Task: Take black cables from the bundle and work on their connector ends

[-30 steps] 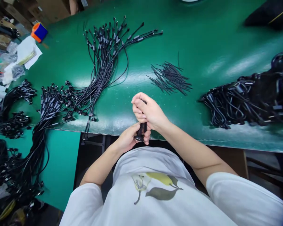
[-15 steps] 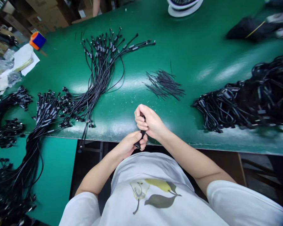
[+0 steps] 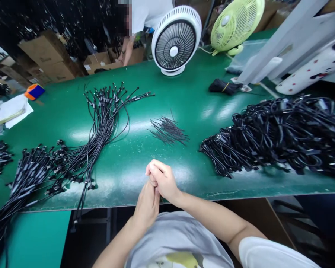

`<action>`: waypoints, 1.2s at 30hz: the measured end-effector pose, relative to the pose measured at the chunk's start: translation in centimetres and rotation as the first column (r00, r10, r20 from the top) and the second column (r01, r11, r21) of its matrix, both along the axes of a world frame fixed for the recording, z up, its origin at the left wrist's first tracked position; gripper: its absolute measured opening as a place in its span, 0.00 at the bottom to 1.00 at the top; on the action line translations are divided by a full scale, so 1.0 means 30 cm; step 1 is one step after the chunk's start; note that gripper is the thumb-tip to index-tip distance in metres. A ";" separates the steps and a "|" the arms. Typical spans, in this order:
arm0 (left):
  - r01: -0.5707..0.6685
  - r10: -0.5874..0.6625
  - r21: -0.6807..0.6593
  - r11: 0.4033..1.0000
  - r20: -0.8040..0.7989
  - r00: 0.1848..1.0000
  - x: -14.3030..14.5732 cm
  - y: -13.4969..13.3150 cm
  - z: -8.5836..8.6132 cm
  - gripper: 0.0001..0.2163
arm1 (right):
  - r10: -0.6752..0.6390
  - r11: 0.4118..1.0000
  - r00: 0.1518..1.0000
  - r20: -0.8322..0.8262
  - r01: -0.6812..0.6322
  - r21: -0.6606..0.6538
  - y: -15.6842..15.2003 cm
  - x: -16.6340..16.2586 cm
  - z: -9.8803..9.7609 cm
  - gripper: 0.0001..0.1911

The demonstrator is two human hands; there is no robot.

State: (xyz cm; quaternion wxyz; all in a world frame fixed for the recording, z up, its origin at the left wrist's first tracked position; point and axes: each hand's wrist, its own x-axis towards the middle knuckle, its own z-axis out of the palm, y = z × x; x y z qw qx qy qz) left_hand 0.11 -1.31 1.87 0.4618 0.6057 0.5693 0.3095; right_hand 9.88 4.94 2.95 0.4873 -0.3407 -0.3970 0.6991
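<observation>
Two bundles of black cables occupy the left of a green surface [image 3: 128,158]: at nine o'clock from a worker's joined hands, a grey-sleeved bundle [image 3: 28,171] trails over the near edge, and between ten and eleven o'clock a loose splay of cables [image 3: 102,128] fans outward. Papers [image 3: 12,109] and an orange-and-blue object [image 3: 34,92] lie beyond, at ten o'clock. Toward half past eleven, across the surface, a second person's hand [image 3: 121,58] works near a cardboard box [image 3: 99,59].

At the near edge, the left hand [image 3: 147,203] points upward, its fingertips tucked out of sight behind the right hand [image 3: 164,182]; whether they pinch anything cannot be told. The right is curled, thumb against bent fingers, pressed to the left, its contents hidden. Half a second ago a folded black cable showed between the two; now the view is raised, the hands are drawn together and the cable is out of sight, presumably inside the grip. That suggests its handling is unfinished, though its condition cannot be checked.

Toward half past twelve, apart from the hands, lies a heap of thin black strips [image 3: 169,130]; a white fan [image 3: 176,41] stands past it. Between two and three o'clock, coiled cables [image 3: 270,137] fill the right.
</observation>
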 end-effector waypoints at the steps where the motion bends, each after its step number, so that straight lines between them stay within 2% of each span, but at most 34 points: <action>1: -0.019 0.019 0.008 1.000 -0.016 1.000 0.007 0.001 -0.006 0.13 | 0.002 1.000 1.000 -0.022 -0.003 -0.026 0.003 0.000 0.002 0.19; 3: -0.064 0.064 -0.010 0.998 -0.035 0.997 0.012 0.007 -0.028 0.12 | 0.039 0.995 0.997 -0.073 -0.045 -0.092 0.018 0.001 0.009 0.19; 5: -0.117 0.119 -0.079 0.990 0.023 0.993 0.006 0.020 -0.058 0.15 | 0.144 0.987 0.989 -0.021 -0.145 -0.070 0.058 0.012 0.018 0.19; 6: -0.136 0.149 -0.133 0.982 0.097 0.984 0.000 0.028 -0.074 0.17 | 0.206 0.978 0.975 0.081 -0.206 -0.005 0.093 0.024 0.021 0.19; 7: -0.153 0.192 -0.196 0.968 0.200 0.961 -0.008 0.036 -0.089 0.19 | 0.229 0.964 0.938 0.260 -0.256 0.075 0.140 0.041 0.024 0.19; 8: -0.170 0.253 -0.265 0.949 0.318 0.914 -0.016 0.043 -0.101 0.20 | 0.187 0.946 0.859 0.476 -0.288 0.148 0.199 0.062 0.026 0.19; 9: -0.186 0.326 -0.336 0.923 0.430 0.842 -0.026 0.049 -0.111 0.21 | 0.082 0.935 0.736 0.672 -0.291 0.205 0.269 0.088 0.028 0.17; 10: -0.198 0.402 -0.405 0.893 0.518 0.755 -0.035 0.053 -0.119 0.23 | -0.062 0.933 0.562 0.825 -0.261 0.248 0.347 0.117 0.028 0.16; 11: -0.203 0.470 -0.466 0.861 0.577 0.668 -0.045 0.055 -0.124 0.24 | -0.172 0.943 0.406 0.897 -0.194 0.269 0.427 0.146 0.027 0.14; 13: -0.180 0.553 -0.555 0.812 0.632 0.543 -0.064 0.052 -0.132 0.25 | -0.261 0.960 0.199 0.945 -0.050 0.275 0.578 0.198 0.016 0.16; 16: -0.087 0.561 -0.600 0.795 0.673 0.482 -0.091 0.045 -0.146 0.26 | -0.238 0.970 0.020 0.971 0.057 0.237 0.728 0.242 -0.023 0.16; 20: -0.062 0.549 -0.593 0.803 0.694 0.466 -0.120 0.048 -0.177 0.28 | -0.220 0.975 -0.062 0.974 -0.026 0.219 0.774 0.246 -0.074 0.09; 23: -0.091 0.530 -0.565 0.820 0.689 0.494 -0.128 0.052 -0.198 0.30 | -0.302 0.950 -0.077 0.950 -0.104 0.293 0.756 0.250 -0.067 0.08; 26: -0.114 0.504 -0.538 0.835 0.667 0.549 -0.128 0.056 -0.202 0.33 | -0.396 0.912 -0.055 0.917 -0.138 0.386 0.722 0.263 -0.023 0.09; 28: -0.145 0.504 -0.524 0.839 0.650 0.568 -0.127 0.058 -0.184 0.33 | -0.419 0.900 -0.014 0.908 -0.140 0.413 0.676 0.263 0.008 0.11; 31: -0.209 0.525 -0.500 0.841 0.656 0.542 -0.123 0.063 -0.125 0.35 | -0.395 0.897 0.094 0.914 -0.174 0.405 0.542 0.216 0.023 0.11; 32: -0.218 0.523 -0.489 0.845 0.669 0.527 -0.121 0.066 -0.103 0.36 | -0.362 0.897 0.156 0.919 -0.209 0.389 0.479 0.187 0.018 0.11; 34: -0.190 0.496 -0.471 0.861 0.700 0.514 -0.115 0.073 -0.068 0.38 | -0.214 0.890 0.345 0.914 -0.318 0.328 0.337 0.119 -0.002 0.10; 35: -0.162 0.475 -0.463 0.871 0.713 0.516 -0.111 0.076 -0.057 0.39 | -0.066 0.878 0.496 0.866 -0.383 0.286 0.266 0.088 -0.014 0.10; 36: -0.134 0.451 -0.453 0.881 0.722 0.524 -0.109 0.080 -0.052 0.40 | 0.087 0.866 0.602 0.794 -0.440 0.239 0.201 0.065 -0.028 0.10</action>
